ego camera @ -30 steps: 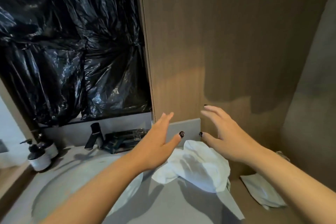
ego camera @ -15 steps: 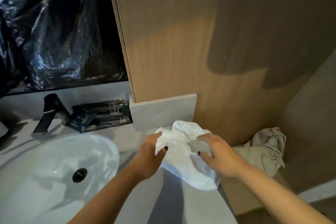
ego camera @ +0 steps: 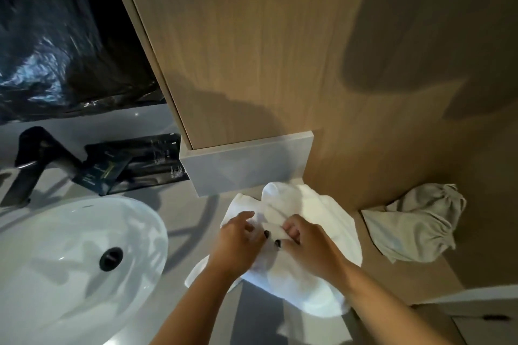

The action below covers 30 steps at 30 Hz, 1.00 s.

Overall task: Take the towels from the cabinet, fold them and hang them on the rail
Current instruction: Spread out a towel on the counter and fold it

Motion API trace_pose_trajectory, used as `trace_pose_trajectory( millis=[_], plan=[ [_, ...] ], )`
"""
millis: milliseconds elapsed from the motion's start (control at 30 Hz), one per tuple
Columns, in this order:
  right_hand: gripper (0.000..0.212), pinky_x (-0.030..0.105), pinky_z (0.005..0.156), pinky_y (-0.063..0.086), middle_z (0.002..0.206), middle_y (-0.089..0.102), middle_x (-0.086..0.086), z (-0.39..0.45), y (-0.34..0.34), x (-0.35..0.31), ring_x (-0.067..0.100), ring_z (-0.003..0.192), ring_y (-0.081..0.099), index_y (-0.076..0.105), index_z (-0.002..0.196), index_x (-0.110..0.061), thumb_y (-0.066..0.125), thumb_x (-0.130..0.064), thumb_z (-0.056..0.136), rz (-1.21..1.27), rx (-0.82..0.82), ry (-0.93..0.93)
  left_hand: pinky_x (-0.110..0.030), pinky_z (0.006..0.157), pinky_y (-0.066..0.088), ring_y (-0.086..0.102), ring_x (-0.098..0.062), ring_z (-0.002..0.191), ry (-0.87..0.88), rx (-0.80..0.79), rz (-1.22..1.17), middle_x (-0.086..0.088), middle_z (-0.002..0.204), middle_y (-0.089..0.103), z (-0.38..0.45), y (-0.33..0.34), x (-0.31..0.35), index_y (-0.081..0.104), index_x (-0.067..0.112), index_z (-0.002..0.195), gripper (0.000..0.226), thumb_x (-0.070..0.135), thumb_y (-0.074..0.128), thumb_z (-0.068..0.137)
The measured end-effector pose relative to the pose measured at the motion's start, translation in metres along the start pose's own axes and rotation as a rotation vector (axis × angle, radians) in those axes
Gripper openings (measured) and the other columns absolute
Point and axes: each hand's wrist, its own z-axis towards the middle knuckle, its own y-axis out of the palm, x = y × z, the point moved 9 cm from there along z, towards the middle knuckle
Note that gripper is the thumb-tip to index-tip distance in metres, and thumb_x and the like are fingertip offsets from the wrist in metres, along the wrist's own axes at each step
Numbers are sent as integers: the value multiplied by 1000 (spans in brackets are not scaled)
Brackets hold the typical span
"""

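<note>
A crumpled white towel (ego camera: 314, 204) lies on the grey counter (ego camera: 193, 213) to the right of the sink, its lower edge hanging over the counter's end. My left hand (ego camera: 238, 244) and my right hand (ego camera: 305, 244) sit side by side on the towel's middle. Both have their fingers curled into the cloth and pinch folds of it. A second, greyish towel (ego camera: 414, 224) lies bunched on a lower wooden ledge to the right, away from both hands. No rail is in view.
A white oval sink (ego camera: 56, 260) with a black drain fills the lower left, a black tap (ego camera: 30, 157) behind it. Dark packets (ego camera: 134, 165) lie by the backsplash. A tall wood cabinet panel (ego camera: 252, 50) rises behind the towel, black plastic sheeting (ego camera: 61, 36) to its left.
Both hands dropped from the air in front of the cabinet onto the white towel and closed their fingers into it. The camera tilted down and shifted towards the counter.
</note>
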Motion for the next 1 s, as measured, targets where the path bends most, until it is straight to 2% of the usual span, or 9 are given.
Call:
trace_pose_trajectory(
  millis=[67,200,300,400,567,700,800,867,1000],
  plan=[
    [11,13,74,48,78,60,-19,-2,-3,2,3,76,61,54,92,-34,64,-30,92,24,51,-17,-26,87,49,60,-12,93,28,-22,58,9,104,64,-3,0,1,63,25,123,47,46,73,83],
    [26,26,66,51,76,59,-17,-21,-13,6,8,71,59,50,91,-34,67,-16,89,154,208,-17,-33,97,42,47,-11,110,118,-86,233,17,113,57,-15,-1,-2,60,36,119,48,59,71,78],
    [19,27,73,52,82,57,-20,-38,-6,-5,6,79,58,54,92,-34,62,-17,93,134,211,-65,-29,91,40,48,-12,105,213,-57,409,15,105,60,-25,-9,5,62,33,106,36,60,64,82],
    [13,19,87,48,101,56,-20,-57,14,-28,2,95,57,66,101,-33,56,-24,98,101,80,-126,-27,87,33,47,-14,107,365,-32,478,12,106,61,-43,-18,16,64,28,102,28,52,60,89],
    [32,4,84,39,124,45,-16,-100,32,-57,4,102,49,64,123,-34,51,-48,97,-32,44,-28,-25,75,34,61,-19,85,636,83,310,5,81,65,-97,-58,32,61,21,79,13,31,69,81],
    [28,22,88,49,118,47,-14,-140,15,-93,12,93,56,71,109,-28,54,-46,96,-150,237,-26,-31,69,42,54,-19,83,670,64,266,4,84,65,-142,-89,31,54,25,86,19,44,59,92],
    [23,30,78,53,115,52,-9,-174,-10,-130,12,86,58,73,98,-20,56,-36,96,-263,466,-134,-33,67,46,56,-20,78,746,75,255,6,82,65,-175,-117,41,46,33,84,21,49,58,91],
    [21,37,70,53,101,59,-1,-199,-33,-152,18,84,59,71,87,-13,58,-28,92,-267,636,-224,-34,70,47,59,-20,84,797,69,269,8,88,66,-193,-134,54,52,30,87,19,48,57,91],
    [18,37,66,48,74,59,-3,-245,-76,-174,15,70,55,61,78,-16,58,-23,95,-99,812,-176,-35,71,45,57,-19,86,870,152,291,10,93,63,-232,-171,77,60,25,96,12,36,58,95]
  ],
)
